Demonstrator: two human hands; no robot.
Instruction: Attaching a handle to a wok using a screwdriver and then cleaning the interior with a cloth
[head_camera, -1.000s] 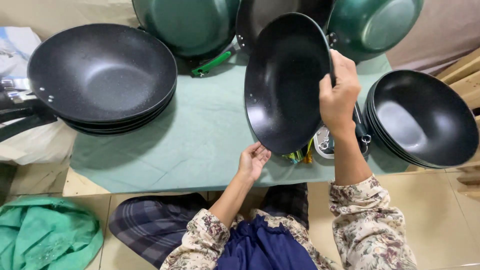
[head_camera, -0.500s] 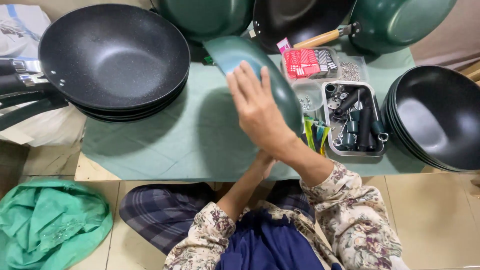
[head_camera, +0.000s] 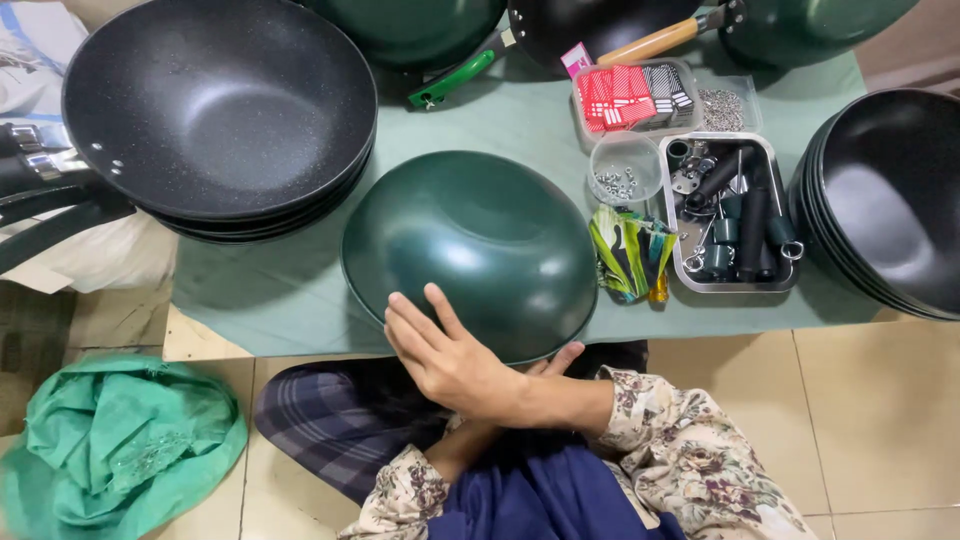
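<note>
The green pan (head_camera: 470, 250) lies upside down at the table's near edge. The right hand (head_camera: 450, 350) rests flat on it, fingers spread; the left hand (head_camera: 560, 360), mostly hidden, touches its rim. No handle appears fitted yet.

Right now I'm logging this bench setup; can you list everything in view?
upturned wok: one, dark green, centre of mat
green mat: one, under everything on the bench
stacked woks: several, black, far left
nested woks: several, black, right edge
metal tray: one, silver, holds dark handles and fittings
round tub: one, clear, holds small screws
green cloth: one, on floor, lower left
right hand: fingers spread on wok's near rim
left hand: mostly hidden under the right wrist
</note>
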